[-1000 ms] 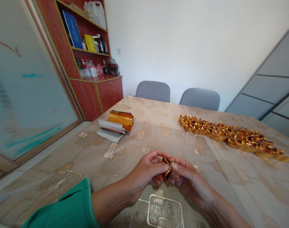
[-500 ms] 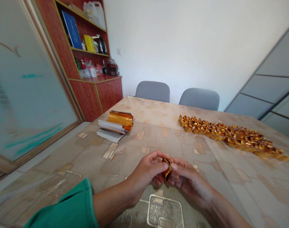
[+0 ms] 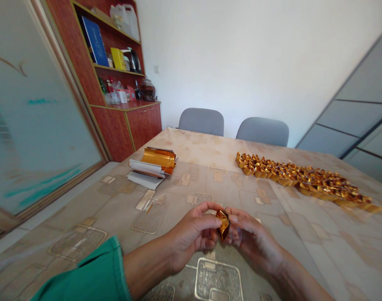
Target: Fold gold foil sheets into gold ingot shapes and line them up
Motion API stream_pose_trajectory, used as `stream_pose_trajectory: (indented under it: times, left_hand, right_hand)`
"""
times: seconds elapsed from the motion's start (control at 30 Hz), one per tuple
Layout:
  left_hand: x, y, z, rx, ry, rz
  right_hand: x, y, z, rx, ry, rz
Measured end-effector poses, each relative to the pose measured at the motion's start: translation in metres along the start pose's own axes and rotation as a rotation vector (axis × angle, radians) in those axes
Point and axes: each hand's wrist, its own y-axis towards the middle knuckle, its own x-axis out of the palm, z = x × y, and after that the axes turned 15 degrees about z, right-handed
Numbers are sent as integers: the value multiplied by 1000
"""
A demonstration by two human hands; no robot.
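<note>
Between my two hands, just above the table, is a small folded gold foil paper ingot (image 3: pixel 223 226), held upright. My left hand (image 3: pixel 199 230) pinches it with the thumb on its near face and the fingers behind. From the other side, my right hand (image 3: pixel 252 236) closes its fingers on the ingot's right edge; some of those fingertips are hidden behind it. Far to the right lie rows of finished-looking gold foil ingots (image 3: pixel 300 179), packed tightly together. At the left is a curled stack of gold foil paper sheets (image 3: pixel 158 161) with white backs.
The table (image 3: pixel 191 144) has a patterned, glossy cover. Two grey chairs (image 3: pixel 201 121) stand at its far side against the white wall. A red-brown cabinet (image 3: pixel 126 125) with bottles and a kettle is at the back left, beside a frosted glass door (image 3: pixel 37 113).
The ingot has turned and looks wider, with more of its gold face showing. My left thumb has shifted on it slightly; both hands stay in about the same place.
</note>
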Motion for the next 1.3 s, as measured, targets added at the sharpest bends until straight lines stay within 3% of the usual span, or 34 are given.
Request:
stream_pose_trajectory:
  times: [0.37, 0.73, 0.9, 1.07, 1.3]
  left_hand:
    - [3, -2, -3, 8, 17, 103]
    - [9, -1, -10, 198, 150, 170]
    - [6, -1, -8, 141, 129, 153]
    - [-1, 1, -2, 27, -78, 44]
    - [1, 6, -4, -63, -291, 93]
  right_hand:
    - [2, 0, 4, -51, -80, 24]
    - [9, -1, 2, -162, -256, -17]
    - [7, -1, 0, -166, -298, -3]
    - [5, -1, -8, -217, -335, 61]
    - [4, -4, -15, -384, -427, 141]
